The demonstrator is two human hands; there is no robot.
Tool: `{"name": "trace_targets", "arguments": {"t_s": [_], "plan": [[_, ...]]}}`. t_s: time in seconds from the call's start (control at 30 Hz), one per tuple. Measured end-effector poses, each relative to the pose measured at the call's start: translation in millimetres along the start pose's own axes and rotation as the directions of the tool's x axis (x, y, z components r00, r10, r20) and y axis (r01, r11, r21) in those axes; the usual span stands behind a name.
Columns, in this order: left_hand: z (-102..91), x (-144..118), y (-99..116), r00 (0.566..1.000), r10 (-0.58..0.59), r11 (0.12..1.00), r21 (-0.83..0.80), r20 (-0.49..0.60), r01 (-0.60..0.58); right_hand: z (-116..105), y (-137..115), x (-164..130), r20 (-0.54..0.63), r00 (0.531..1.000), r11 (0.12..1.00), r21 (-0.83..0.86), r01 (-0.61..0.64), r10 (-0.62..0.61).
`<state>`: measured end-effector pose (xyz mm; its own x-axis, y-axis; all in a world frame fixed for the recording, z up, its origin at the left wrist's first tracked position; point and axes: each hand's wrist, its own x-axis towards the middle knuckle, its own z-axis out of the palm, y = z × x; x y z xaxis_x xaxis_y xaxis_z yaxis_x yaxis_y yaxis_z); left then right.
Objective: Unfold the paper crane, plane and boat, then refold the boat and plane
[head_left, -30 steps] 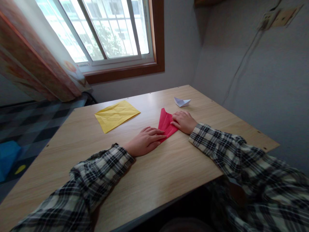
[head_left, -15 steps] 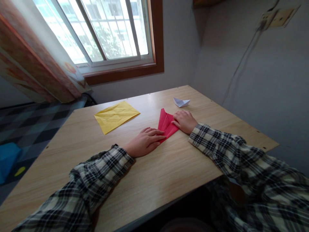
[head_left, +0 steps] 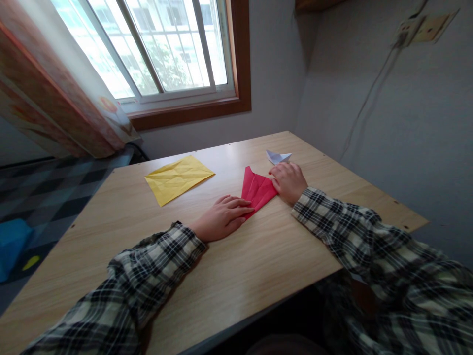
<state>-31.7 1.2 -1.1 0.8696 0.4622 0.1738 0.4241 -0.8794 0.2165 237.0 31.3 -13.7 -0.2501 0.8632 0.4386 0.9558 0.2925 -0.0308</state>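
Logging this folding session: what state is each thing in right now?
Red paper: folded, flat on the table, pinned by both hands.
Left hand: flat, fingertips on the paper.
Right hand: pressing the paper's right edge.
Yellow paper: unfolded, creased.
White boat: folded.

I'm looking into a room of a home: a wooden-framed window [head_left: 162,49] with a patterned curtain [head_left: 55,93] beside it, plain grey walls, a checked floor [head_left: 40,192], a wall socket [head_left: 424,29] with a cable hanging down, and a light wooden worktop [head_left: 221,276] pushed into the corner
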Motion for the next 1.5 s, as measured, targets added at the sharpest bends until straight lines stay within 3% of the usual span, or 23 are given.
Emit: {"name": "trace_targets", "arguments": {"t_s": [0.1,0.37,0.67,0.93,1.13,1.5], "plan": [[0.0,0.4,1.0,0.999,-0.048,0.998,0.045,-0.024,0.049,-0.7,-9.1,-3.4,-0.028,0.996,0.994,0.063,0.089,-0.087],[4.1,0.5,-0.2,0.955,-0.258,0.943,0.175,-0.146,0.282,-1.3,-25.4,-11.3,0.040,0.954,0.933,0.224,0.281,-0.297],[6.2,1.4,-4.9,0.952,-0.270,0.939,0.177,-0.147,0.294,4.4,-26.3,-13.9,0.077,0.837,0.793,0.377,0.478,-0.541],[4.0,1.7,-4.8,0.948,-0.297,0.940,0.143,-0.114,0.311,2.4,-32.7,-16.4,0.089,0.784,0.753,0.364,0.548,-0.614],[0.9,0.4,-11.8,0.956,-0.286,0.953,0.081,-0.068,0.291,-0.6,-33.2,-16.4,0.108,0.785,0.762,0.354,0.543,-0.609],[0.9,-1.7,-16.6,0.970,-0.228,0.973,0.022,-0.089,0.231,-3.1,-33.7,-16.2,0.114,0.788,0.766,0.353,0.537,-0.605]]}}
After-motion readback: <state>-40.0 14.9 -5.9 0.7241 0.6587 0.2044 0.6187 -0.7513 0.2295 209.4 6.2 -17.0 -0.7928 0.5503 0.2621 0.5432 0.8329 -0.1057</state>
